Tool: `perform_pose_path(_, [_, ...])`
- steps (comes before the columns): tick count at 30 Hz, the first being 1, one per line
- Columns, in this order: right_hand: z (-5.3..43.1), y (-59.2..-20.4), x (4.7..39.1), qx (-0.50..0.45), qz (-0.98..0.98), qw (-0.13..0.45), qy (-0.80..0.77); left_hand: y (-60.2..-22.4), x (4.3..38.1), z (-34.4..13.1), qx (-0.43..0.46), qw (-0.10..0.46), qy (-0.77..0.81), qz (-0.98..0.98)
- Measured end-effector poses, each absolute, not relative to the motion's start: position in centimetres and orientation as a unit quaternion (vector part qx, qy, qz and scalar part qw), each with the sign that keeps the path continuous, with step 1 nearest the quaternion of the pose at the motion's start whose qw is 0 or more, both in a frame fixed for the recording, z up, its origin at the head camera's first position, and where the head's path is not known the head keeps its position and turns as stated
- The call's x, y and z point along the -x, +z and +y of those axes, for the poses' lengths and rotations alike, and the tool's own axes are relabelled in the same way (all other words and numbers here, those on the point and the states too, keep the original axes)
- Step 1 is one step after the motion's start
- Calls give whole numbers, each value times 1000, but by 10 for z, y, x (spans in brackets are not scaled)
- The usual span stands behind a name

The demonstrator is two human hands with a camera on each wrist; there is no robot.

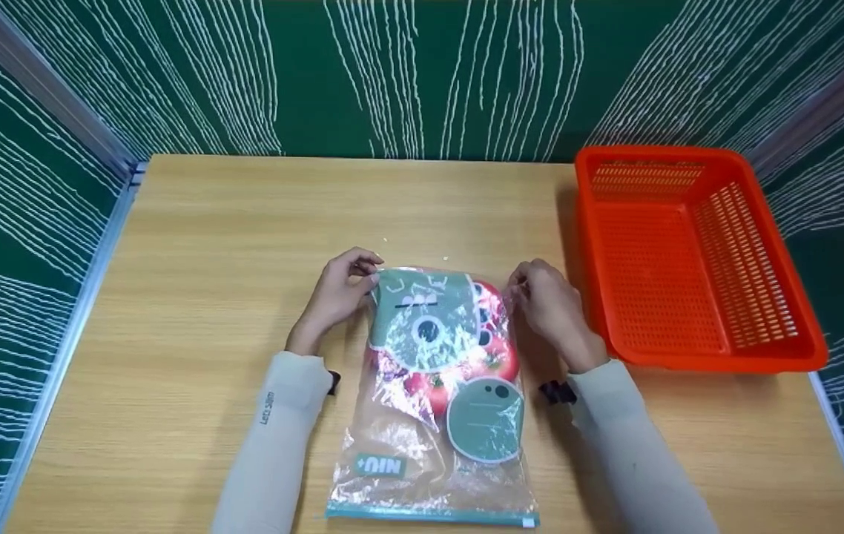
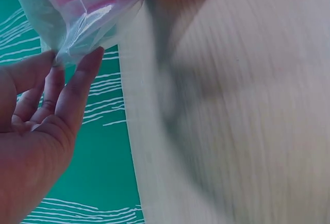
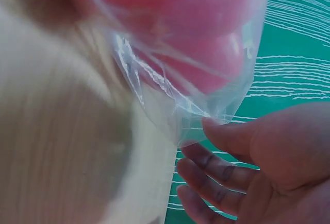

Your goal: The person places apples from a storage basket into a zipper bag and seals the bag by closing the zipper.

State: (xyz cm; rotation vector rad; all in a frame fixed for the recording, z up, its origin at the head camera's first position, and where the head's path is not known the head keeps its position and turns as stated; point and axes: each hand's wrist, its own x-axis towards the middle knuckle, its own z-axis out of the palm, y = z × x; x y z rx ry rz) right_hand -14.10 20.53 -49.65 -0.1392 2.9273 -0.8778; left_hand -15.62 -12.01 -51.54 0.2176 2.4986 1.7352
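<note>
A clear plastic zip bag (image 1: 427,356) with green printed patches lies lengthwise on the wooden table, its teal zip strip (image 1: 422,512) toward me and a white slider at the right end. Through the plastic show red tomato shapes (image 1: 434,398); whether they are real or pictures I cannot tell. My left hand (image 1: 340,289) pinches the far left corner between thumb and fingertips. At the far right corner, my right hand (image 1: 548,304) pinches the plastic too. Both wrist views show a bag corner (image 2: 77,44) (image 3: 191,121) held at the fingertips, with red rounded contents behind it.
An orange-red perforated plastic basket (image 1: 719,362) stands on the table to the right, close to my right hand. Green panels (image 1: 429,81) with white wavy lines enclose the table (image 1: 207,237) at the back and sides. Tiny pale specks lie beyond the bag.
</note>
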Motion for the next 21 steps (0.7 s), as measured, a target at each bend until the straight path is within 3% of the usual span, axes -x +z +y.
perform_pose_path(21, [197, -489, 174, 20, 959, -27, -283, -510, 177, -118, -47, -15, 579, 814])
